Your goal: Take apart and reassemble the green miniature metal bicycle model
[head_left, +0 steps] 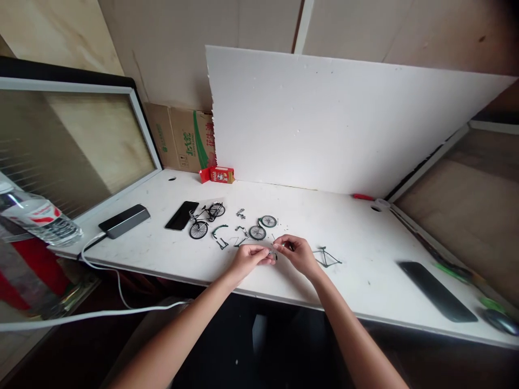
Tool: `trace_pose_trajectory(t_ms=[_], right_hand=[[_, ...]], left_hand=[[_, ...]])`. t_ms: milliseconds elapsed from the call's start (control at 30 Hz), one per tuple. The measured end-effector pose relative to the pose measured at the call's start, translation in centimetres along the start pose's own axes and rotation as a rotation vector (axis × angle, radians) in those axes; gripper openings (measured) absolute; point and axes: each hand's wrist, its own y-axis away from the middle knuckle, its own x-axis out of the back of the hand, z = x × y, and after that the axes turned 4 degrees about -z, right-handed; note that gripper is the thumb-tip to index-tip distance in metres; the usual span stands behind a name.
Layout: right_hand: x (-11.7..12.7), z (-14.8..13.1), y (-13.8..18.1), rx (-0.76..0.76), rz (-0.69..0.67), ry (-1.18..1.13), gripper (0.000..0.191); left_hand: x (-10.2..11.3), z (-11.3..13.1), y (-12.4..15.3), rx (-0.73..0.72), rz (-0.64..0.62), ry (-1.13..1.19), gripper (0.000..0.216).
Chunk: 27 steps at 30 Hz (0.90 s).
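Observation:
My left hand (250,255) and my right hand (295,252) meet over the white table (365,281), fingers pinched on a small metal part (273,253) between them. Just beyond lie two loose green-rimmed wheels (262,227), curved green mudguards (219,230) and small metal bits (240,213). An assembled miniature bicycle (206,219) stands to the left. A bare green bicycle frame (326,256) lies right of my right hand.
A black phone (182,215) and a grey power bank (124,220) with a white cable lie at the left. A red carton (217,174) sits by a white foam board (324,119). A dark flat device (437,290) and a mouse (501,321) are at the right. A water bottle (36,216) is at the far left.

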Motion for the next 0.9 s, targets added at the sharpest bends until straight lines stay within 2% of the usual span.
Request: trace_pose_trajectory(t_ms=[467, 900], right_hand=[[0.0, 1.4, -0.1, -0.056, -0.019, -0.051, 0.039], [-0.4, 0.7, 0.2, -0.047, -0.087, -0.033, 0.031]], left_hand=[[0.6, -0.3, -0.2, 0.029, 0.009, 0.106, 0.05], [0.6, -0.1, -0.1, 0.051, 0.02, 0.144, 0.048]])
